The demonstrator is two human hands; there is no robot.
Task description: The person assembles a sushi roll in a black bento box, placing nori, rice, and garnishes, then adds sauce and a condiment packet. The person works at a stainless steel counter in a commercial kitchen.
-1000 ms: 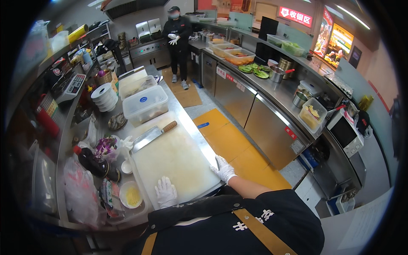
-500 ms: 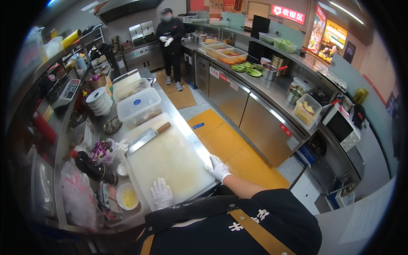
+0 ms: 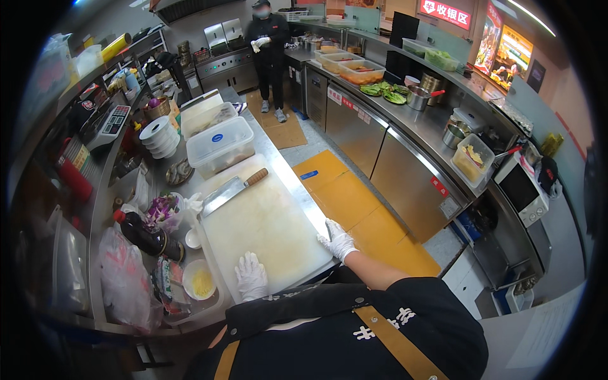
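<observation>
A white cutting board (image 3: pixel 269 218) lies on the steel counter in front of me. My left hand (image 3: pixel 251 277), in a clear glove, rests flat at the board's near left, with fingers stretched out and nothing held. At the counter's right edge, my gloved right hand (image 3: pixel 337 239) touches the rim by the board's corner, its fingers partly spread and holding nothing. A cleaver (image 3: pixel 225 195) with a wooden handle lies across the board's far part, apart from both hands. Beyond it stands a lidded clear plastic box (image 3: pixel 220 147).
Left of the board are a bowl of yellow shreds (image 3: pixel 199 280), a dark bottle with a red cap (image 3: pixel 142 234), a plastic bag (image 3: pixel 125 278) and stacked white bowls (image 3: pixel 158 136). A person (image 3: pixel 267 60) stands at the far end. A second counter (image 3: pixel 405 120) runs along the right.
My view has shifted a little, so the scene sits further right in the picture. Both hands keep their places on the board and the counter edge. The cleaver has not moved.
</observation>
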